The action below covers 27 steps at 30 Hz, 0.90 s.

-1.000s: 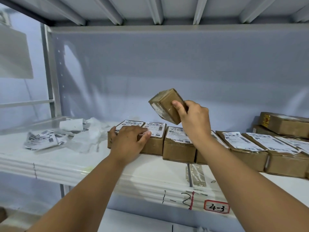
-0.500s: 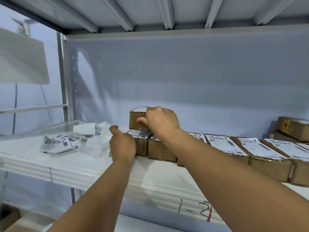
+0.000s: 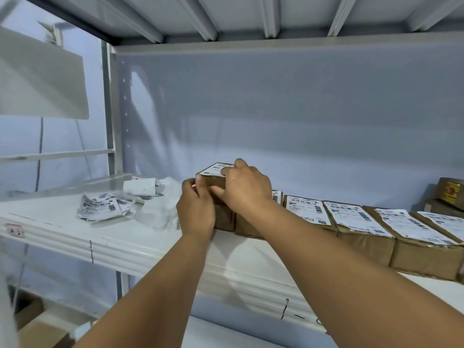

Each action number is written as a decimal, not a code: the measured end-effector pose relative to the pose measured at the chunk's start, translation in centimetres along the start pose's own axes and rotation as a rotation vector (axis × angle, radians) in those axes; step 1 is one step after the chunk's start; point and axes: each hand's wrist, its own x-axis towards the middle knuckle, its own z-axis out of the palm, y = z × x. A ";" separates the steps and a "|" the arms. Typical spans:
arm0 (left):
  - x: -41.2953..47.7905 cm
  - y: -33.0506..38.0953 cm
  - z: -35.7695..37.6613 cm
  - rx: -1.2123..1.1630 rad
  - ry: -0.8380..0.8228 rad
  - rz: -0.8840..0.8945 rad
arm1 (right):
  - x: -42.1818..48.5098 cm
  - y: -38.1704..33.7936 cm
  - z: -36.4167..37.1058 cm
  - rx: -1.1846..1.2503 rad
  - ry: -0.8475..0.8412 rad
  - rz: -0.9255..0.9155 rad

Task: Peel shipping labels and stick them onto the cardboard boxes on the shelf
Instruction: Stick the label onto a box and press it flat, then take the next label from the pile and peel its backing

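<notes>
A small cardboard box (image 3: 213,179) with a white shipping label (image 3: 216,169) on top sits stacked on the left end of a row of labelled boxes (image 3: 351,223). My right hand (image 3: 244,188) grips this top box, fingers curled over its top and thumb on its front. My left hand (image 3: 197,209) is at the box's left front corner with curled fingers, its thumb against the box. The lower boxes under my hands are mostly hidden.
Loose printed labels (image 3: 100,207), crumpled white backing paper (image 3: 157,212) and a paper roll (image 3: 140,187) lie on the white shelf (image 3: 120,244) to the left. Two brown boxes (image 3: 449,194) are stacked at the far right. The grey back wall is close behind.
My right hand carried the box down from mid-air and set it on the left end of the row. My left hand moved up against the box's left corner.
</notes>
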 end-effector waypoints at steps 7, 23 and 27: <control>-0.2 -0.3 1.0 0.098 0.016 0.209 | -2.0 1.0 -0.8 0.181 -0.022 0.069; 0.1 -3.7 -10.4 0.795 0.161 0.469 | -8.4 -3.4 -1.0 0.268 -0.093 -0.413; 2.6 -6.3 -14.5 0.852 0.161 0.175 | -8.1 -6.3 0.6 0.256 -0.193 -0.484</control>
